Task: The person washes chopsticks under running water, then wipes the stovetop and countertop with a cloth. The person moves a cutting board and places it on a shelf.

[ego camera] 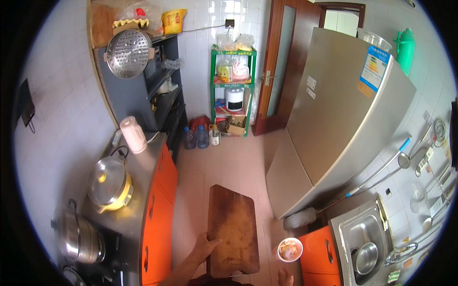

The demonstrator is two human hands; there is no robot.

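My left hand grips the left edge of a worn wooden cutting board, its thumb lying on the board's face. The board is held over the floor in front of me, its dark handle slot at the near end. At the bottom edge, partly cut off, is my right hand, to the right of the board and apart from it. Just beyond that hand is a white-rimmed round container with what look like food scraps inside; whether the hand touches anything is not clear.
Orange cabinets line the left, with a yellow electric pot, a steel pot and a pink kettle above them. At right are a tall refrigerator and a sink holding a metal bowl. Bottles stand on the floor ahead.
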